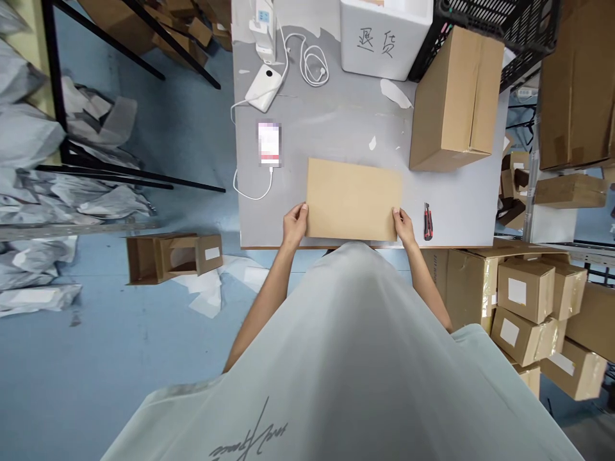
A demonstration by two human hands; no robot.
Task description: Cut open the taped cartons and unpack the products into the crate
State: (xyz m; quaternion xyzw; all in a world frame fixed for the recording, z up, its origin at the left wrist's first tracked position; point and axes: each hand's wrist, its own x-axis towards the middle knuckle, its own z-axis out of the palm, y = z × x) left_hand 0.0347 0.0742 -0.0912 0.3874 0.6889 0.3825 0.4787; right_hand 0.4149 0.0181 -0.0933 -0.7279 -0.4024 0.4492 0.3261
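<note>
Brown cardboard (353,200), smooth, matt and roughly rectangular, lies in both hands at the near edge of the grey table (331,128); the left hand (295,225) pinches its left edge between thumb and fingers, the right hand (404,226) grips its lower right edge the same way. So far the piece is taken hold of at both ends; its upper face shows no tape, label or cut, so the handling looks to be at an early stage; whether it is a single sheet or a flattened box, I cannot tell. Just beside the right hand lies the knife (428,221), slim, red and black, unheld; beyond it stands a carton (454,105), boxy and crisp-edged, with a seam down one face. Farther off sit a smooth white bin (387,54) with handwriting and a latticed black crate (500,19); a glossy phone (269,143) lies flat on a thin white cable (254,198); torn paper (395,93) lies near the carton.
</note>
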